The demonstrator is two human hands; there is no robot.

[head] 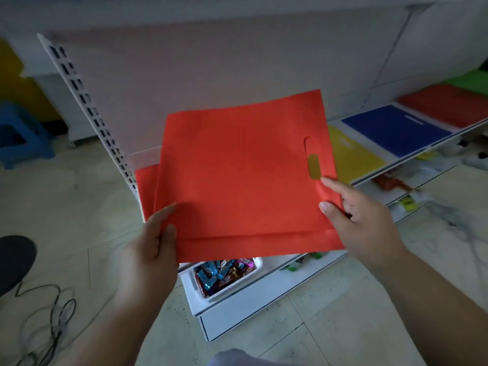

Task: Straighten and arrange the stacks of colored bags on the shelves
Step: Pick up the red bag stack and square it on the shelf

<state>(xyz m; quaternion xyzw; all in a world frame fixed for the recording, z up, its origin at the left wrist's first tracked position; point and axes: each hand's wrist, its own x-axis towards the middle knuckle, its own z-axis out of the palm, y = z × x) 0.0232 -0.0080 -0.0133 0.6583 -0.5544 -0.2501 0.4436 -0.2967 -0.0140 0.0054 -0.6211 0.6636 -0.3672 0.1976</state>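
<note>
The left hand [155,244] and the right hand [353,220] hold a flat red bag [243,175] in the air in front of the white shelf unit [264,294], one hand at each lower corner. The left hand pinches the lower left corner, with the thumb on the front face and the fingers curled behind. The right hand grips the right edge, thumb on the front and index finger stretched up toward the cut-out handle slot [313,166]. A second red bag [146,188] shows just behind the first at its left side; I cannot tell if it is also held or lies on the shelf. Further right on the same shelf lie a yellow bag stack [356,154], a blue bag stack [396,128], another red stack [446,104] and a green one [472,81], side by side. On the lower shelf, under the held bag, stands a white tray [192,285] with wrapped sweets [221,273]. A blue stool [21,133] stands on the tiled floor at far left, and a dark cable [52,313] lies near the bottom left.
</note>
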